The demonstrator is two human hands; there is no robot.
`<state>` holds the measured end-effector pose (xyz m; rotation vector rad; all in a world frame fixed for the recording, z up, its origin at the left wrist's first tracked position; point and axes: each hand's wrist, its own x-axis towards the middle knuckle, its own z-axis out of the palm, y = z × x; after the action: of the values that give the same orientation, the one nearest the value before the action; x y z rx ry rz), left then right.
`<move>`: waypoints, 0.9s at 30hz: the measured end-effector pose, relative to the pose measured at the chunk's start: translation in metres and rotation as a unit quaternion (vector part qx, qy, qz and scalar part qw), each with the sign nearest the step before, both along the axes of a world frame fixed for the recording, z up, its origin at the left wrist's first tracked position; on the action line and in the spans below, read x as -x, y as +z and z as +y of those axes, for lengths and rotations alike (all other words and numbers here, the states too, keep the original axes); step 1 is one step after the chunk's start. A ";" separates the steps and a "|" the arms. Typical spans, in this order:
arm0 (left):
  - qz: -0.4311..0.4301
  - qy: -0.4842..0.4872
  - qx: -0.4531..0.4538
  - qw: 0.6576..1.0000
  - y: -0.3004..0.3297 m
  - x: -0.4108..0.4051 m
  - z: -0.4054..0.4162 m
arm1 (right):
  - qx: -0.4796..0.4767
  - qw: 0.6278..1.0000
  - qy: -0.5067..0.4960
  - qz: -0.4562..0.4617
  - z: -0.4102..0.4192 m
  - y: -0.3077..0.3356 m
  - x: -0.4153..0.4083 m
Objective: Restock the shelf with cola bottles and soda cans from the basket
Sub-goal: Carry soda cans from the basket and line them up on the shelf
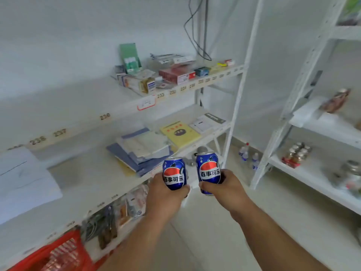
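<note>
Left hand [166,194] and right hand [224,187] each have fingers wrapped round a can; either low-held can could slip before reaching the shelf [93,173]

I hold two blue Pepsi cans upright, side by side and apart: the left can [174,174] and the right can [209,172], slightly higher. The red basket [64,251] sits low at the left, against the white shelf [93,180].

White walls [58,36], pale tiled floor [224,222], white metal shelving [237,106].
</note>
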<state>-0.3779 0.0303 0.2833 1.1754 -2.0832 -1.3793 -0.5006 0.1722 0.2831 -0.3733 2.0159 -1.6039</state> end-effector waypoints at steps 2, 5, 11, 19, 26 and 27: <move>0.004 -0.057 0.005 0.998 0.008 0.042 0.036 | 0.005 0.999 -0.047 0.006 0.046 0.006 0.030; 0.017 -0.132 0.014 0.991 0.020 0.099 0.090 | 0.022 0.994 -0.104 0.020 0.112 0.016 0.065; 0.034 -0.229 0.032 0.972 0.028 0.182 0.186 | 0.029 0.978 -0.201 0.042 0.223 0.024 0.103; 0.051 -0.350 0.026 0.935 0.026 0.245 0.277 | 0.011 0.936 -0.347 0.056 0.317 0.026 0.115; 0.077 -0.445 -0.003 0.892 0.026 0.277 0.327 | 0.002 0.878 -0.474 0.071 0.371 0.038 0.103; 0.080 -0.456 -0.008 0.886 0.026 0.279 0.335 | 0.003 0.870 -0.487 0.074 0.379 0.038 0.101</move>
<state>-0.6571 0.3651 0.3090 -0.0172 -2.6025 -1.7612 -0.6012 0.5513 0.3215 0.6711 2.4918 -2.1651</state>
